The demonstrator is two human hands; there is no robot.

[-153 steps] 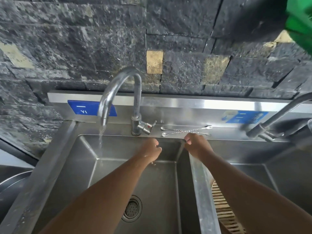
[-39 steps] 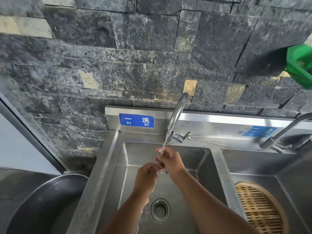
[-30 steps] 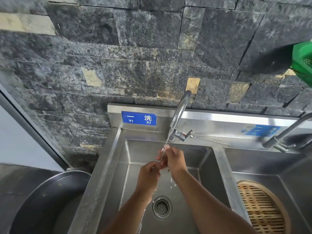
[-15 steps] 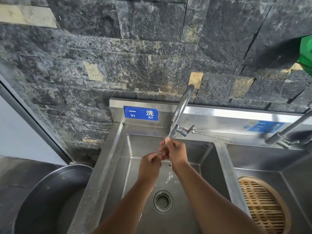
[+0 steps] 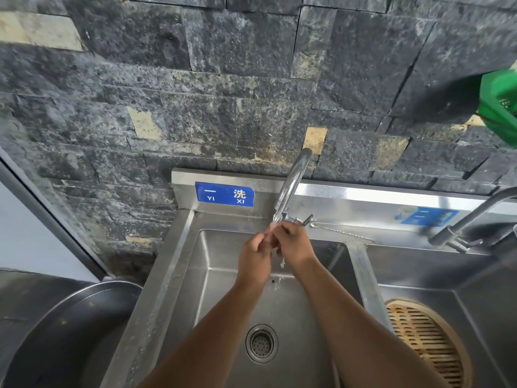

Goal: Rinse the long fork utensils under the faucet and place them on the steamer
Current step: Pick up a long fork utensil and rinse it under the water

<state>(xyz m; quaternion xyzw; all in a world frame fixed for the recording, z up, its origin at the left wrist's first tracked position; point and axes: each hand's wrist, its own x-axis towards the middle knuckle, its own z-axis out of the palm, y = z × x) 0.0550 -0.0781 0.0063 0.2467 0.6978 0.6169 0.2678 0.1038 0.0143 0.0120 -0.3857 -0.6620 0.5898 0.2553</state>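
Both hands meet under the running faucet (image 5: 291, 183) above the left sink basin (image 5: 223, 281). My left hand (image 5: 256, 254) and my right hand (image 5: 292, 245) are closed around a thin metal fork utensil (image 5: 270, 233), mostly hidden between the fingers, with water running over it. Another long twisted utensil (image 5: 345, 233) lies on the sink's back ledge to the right of the tap. The round bamboo steamer (image 5: 428, 340) sits in the right basin.
A drain (image 5: 261, 343) lies at the left basin's bottom. A second faucet (image 5: 470, 228) reaches in from the right. A large metal pot (image 5: 64, 331) stands left of the sink. A green plastic thing (image 5: 500, 105) hangs on the stone wall, upper right.
Earlier, my right hand reached to the utensils on the ledge. Since then both hands hold one under the water stream, with small rubbing movements; only one utensil shows on the ledge.
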